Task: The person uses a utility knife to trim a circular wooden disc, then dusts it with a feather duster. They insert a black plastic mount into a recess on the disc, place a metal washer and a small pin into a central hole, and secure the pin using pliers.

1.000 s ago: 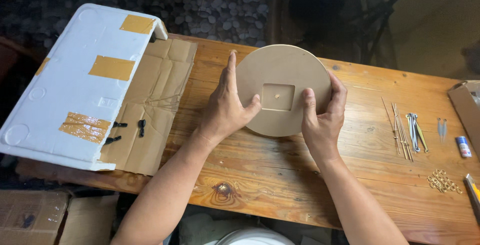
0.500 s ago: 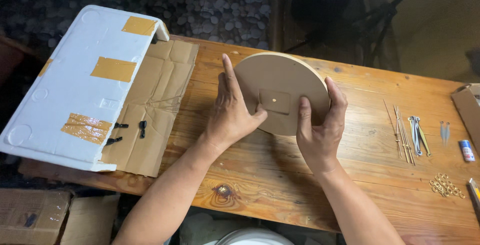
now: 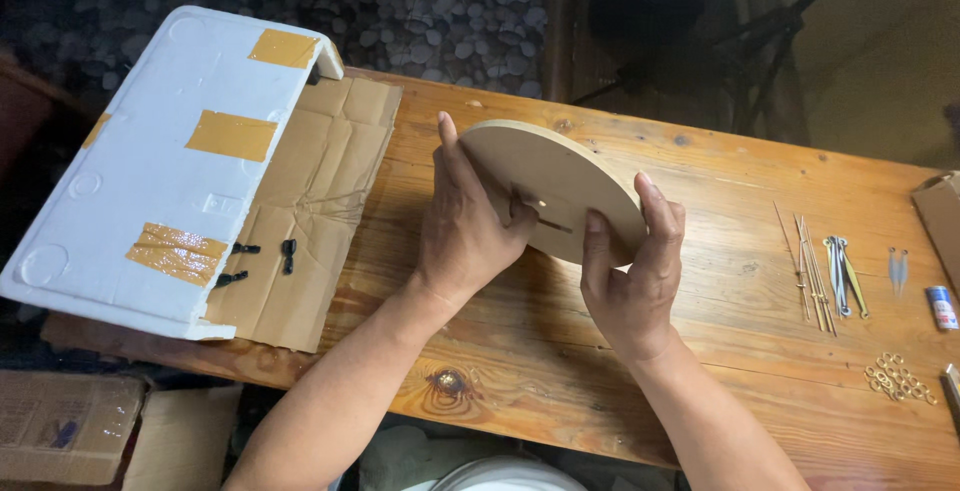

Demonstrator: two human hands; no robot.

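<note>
Both hands now have the round wooden disc (image 3: 560, 186) tipped up on edge, where a second ago it lay nearly flat on the wooden table (image 3: 700, 371) with its square recess facing up. The left hand (image 3: 465, 236) wraps the near left rim, thumb hooked over the back face; the right hand (image 3: 630, 276) pinches the lower right rim. The disc leans away, its lower edge close to the tabletop, so the centre slot shows only at a slant. To the right lie thin metal rods (image 3: 815, 266) and small brass rings (image 3: 898, 379); left, a white foam lid (image 3: 150, 171) rests on flattened cardboard (image 3: 320, 221).
</note>
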